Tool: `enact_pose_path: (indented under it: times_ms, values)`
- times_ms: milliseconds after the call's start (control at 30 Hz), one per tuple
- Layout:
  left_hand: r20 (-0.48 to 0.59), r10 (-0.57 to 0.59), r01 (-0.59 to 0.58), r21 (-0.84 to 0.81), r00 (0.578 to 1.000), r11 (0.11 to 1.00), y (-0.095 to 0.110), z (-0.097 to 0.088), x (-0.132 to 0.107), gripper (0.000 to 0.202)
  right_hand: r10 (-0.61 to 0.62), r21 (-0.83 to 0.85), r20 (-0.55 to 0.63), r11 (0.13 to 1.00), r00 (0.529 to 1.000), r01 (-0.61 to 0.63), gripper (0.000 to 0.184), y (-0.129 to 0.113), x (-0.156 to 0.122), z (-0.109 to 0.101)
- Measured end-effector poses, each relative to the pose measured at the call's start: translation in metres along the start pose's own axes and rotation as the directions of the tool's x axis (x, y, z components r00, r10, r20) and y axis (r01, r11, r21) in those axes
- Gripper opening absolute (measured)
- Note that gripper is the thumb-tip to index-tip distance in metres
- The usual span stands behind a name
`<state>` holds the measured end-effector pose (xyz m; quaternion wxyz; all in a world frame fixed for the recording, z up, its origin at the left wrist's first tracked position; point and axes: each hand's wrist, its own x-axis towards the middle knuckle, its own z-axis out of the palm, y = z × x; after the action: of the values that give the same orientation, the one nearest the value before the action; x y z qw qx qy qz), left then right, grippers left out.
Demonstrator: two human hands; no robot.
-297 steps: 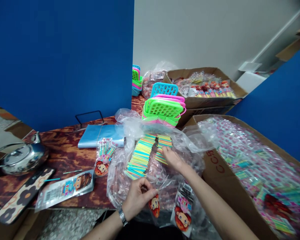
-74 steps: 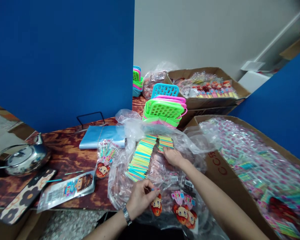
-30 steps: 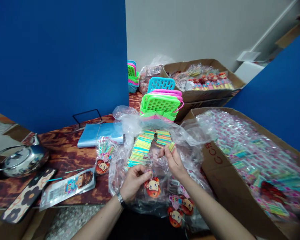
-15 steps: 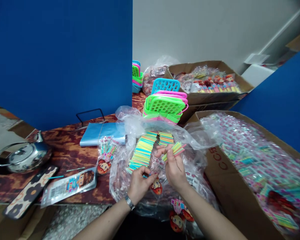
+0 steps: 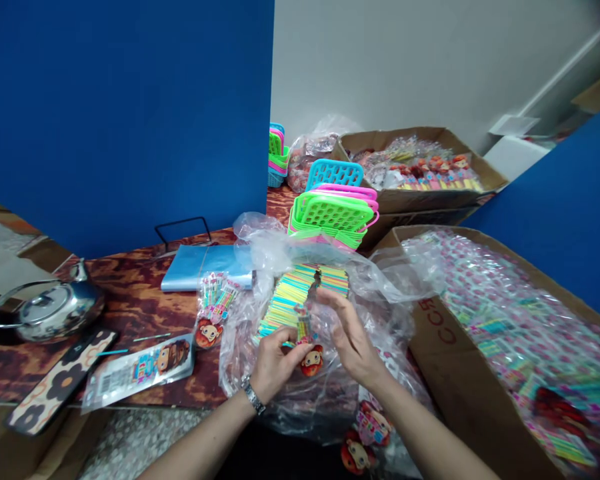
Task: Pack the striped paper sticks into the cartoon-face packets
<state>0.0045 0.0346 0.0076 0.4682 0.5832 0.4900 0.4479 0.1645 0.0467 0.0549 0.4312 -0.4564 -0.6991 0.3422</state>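
My left hand (image 5: 279, 359), with a metal watch at the wrist, pinches a small clear packet (image 5: 305, 327) that has a red-haired doll face at its lower end. Thin coloured sticks show inside it. To its right, my right hand (image 5: 351, 339) has its fingers stretched and apart, with nothing visible in them. Just beyond both hands lies a thick pile of yellow, green and blue sticks (image 5: 286, 301) on crumpled clear plastic (image 5: 240, 360). Several doll-face packets (image 5: 365, 437) lie by my right forearm. Two filled packets (image 5: 213, 310) lie left of the pile.
On the right stands a carton (image 5: 435, 367) full of packets. Another carton (image 5: 415, 197) and stacked plastic baskets (image 5: 333, 210) are behind. Leftward are a blue stack of plastic sheets (image 5: 207, 267), a printed pouch (image 5: 140, 372), a flowered case (image 5: 63, 383) and a metal kettle (image 5: 53, 310).
The bunch of sticks has left my right hand, whose fingers have opened. Sticks now show in the packet in my left hand, which is held more upright.
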Motion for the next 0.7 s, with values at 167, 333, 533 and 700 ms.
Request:
enact_pose_path:
  times_ms: [167, 333, 533, 700]
  values:
    - [0.033, 0.139, -0.141, 0.076, 0.990, 0.987, 0.004, -0.008, 0.002, 0.011, -0.134, -0.206, 0.010, 0.970, 0.991, 0.133, 0.039, -0.002, 0.001, -0.019]
    - [0.082, 0.203, -0.211, 0.110, 0.976, 0.971, 0.006, -0.008, 0.002, 0.010, -0.268, -0.354, 0.168, 0.882, 0.949, 0.312, 0.028, -0.014, 0.005, -0.016]
    - [0.061, 0.191, -0.196, 0.099, 0.980, 0.976, 0.007, -0.020, 0.002, 0.007, -0.155, -0.433, 0.111, 0.881, 0.982, 0.188, 0.041, 0.005, -0.024, -0.050]
    - [0.040, 0.132, -0.136, 0.130, 0.990, 0.982, 0.003, -0.031, -0.002, 0.007, 0.183, -0.789, 0.149, 0.615, 0.972, 0.006, 0.063, 0.048, -0.113, -0.080]
